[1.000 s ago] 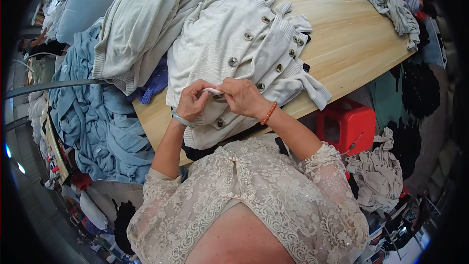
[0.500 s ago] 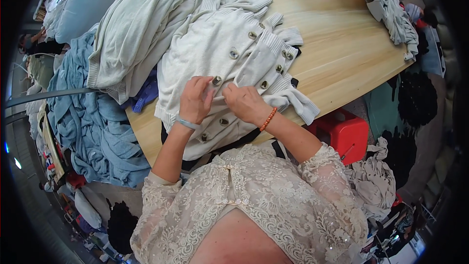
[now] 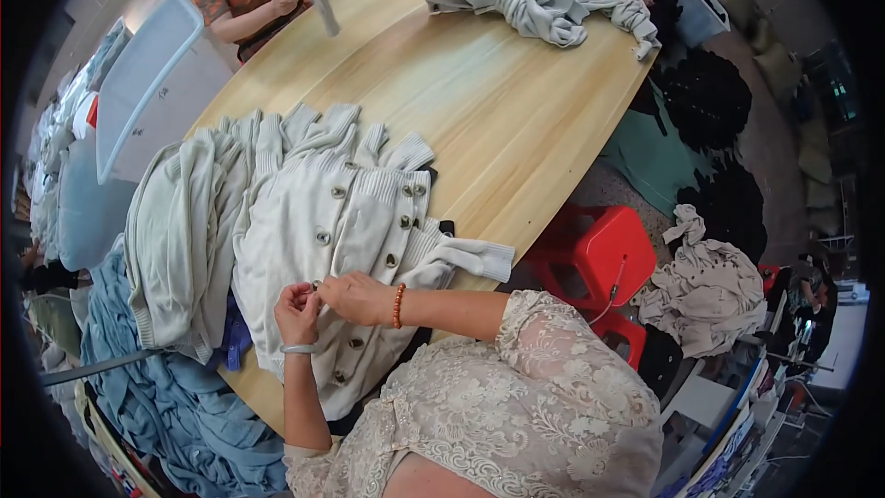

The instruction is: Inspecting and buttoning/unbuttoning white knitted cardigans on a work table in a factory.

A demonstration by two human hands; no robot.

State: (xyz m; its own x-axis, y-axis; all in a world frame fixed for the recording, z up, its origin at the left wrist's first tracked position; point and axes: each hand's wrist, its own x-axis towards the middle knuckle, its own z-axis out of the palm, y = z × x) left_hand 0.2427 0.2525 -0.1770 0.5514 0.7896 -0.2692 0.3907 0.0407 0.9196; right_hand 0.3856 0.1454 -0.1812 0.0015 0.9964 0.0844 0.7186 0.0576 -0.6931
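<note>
A cream knit cardigan [image 3: 290, 212] with dark, shiny buttons lies spread on the wooden table in front of me. At its button band, my left hand [image 3: 297, 315] has thumb and fingers pinched on a button, of which only a sliver shows. Right beside it, my right hand [image 3: 358, 298] is closed, its fingertips meeting the left ones at the knit band. Just above my hands another button [image 3: 323, 237] shows on the cloth. A cardigan sleeve [image 3: 466, 256] stretches right toward the table edge.
More cream knitwear [image 3: 175, 231] is heaped to the left, above blue-grey garments [image 3: 184, 424]. Across the wooden table [image 3: 489, 111], a person [image 3: 244, 0] stands near a pile of pale knits [image 3: 544, 0]. A red stool [image 3: 590, 254] is at the right, a translucent bin [image 3: 152, 83] at far left.
The view has swung, so the table and cardigan sit lower and further left, and the person across the table appears. My left fingers have closed in, and both hands' fingertips now meet.
</note>
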